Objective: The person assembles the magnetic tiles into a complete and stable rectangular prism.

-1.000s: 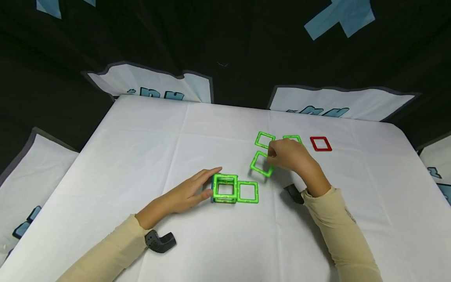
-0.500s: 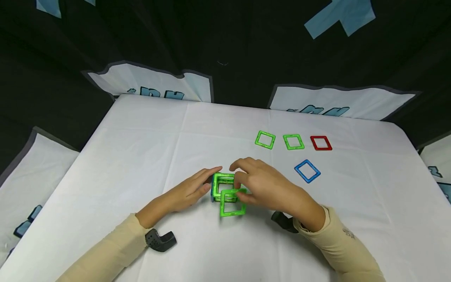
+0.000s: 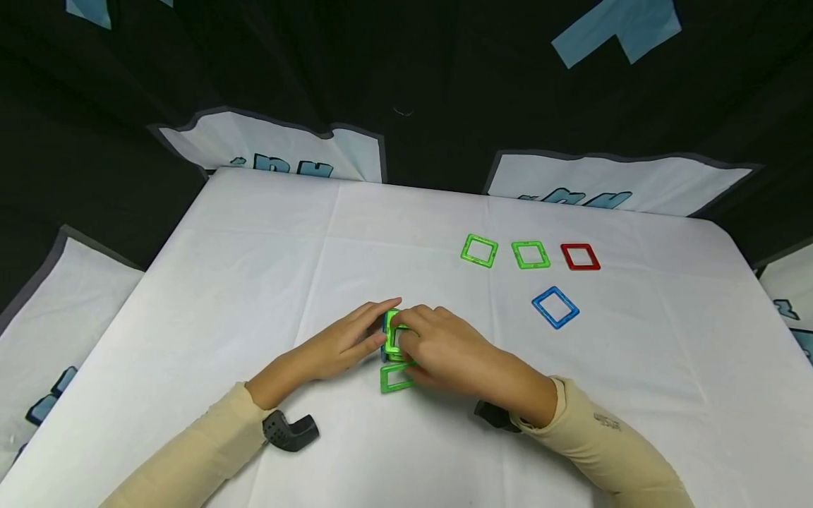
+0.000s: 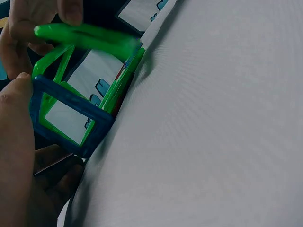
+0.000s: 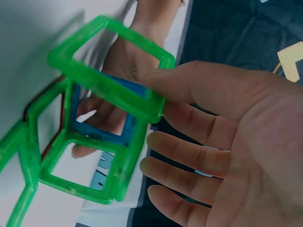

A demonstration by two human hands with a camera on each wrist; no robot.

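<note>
My left hand (image 3: 346,346) rests at the left side of a small box of magnetic square tiles (image 3: 390,337), fingers extended and thumb touching its edge. A blue tile (image 4: 100,126) forms the box's left side; the other visible walls are green. My right hand (image 3: 447,353) pinches a green square tile (image 5: 109,94) between thumb and index finger, its other fingers spread loosely. That tile is tilted in front of the box's open side. Another green tile (image 5: 31,175) joins the box's edge in the right wrist view; my right hand hides it in the head view.
Loose on the white table (image 3: 254,233) lie two green tiles (image 3: 479,262) (image 3: 531,265), a red tile (image 3: 581,267) and a blue tile (image 3: 546,312), back right. Black wrist mounts (image 3: 291,433) sit under both sleeves. A dark curtain (image 3: 432,92) hangs behind.
My right hand has picked up a green tile from the middle right and carried it left and nearer to the box. The left hand has stayed by the box.
</note>
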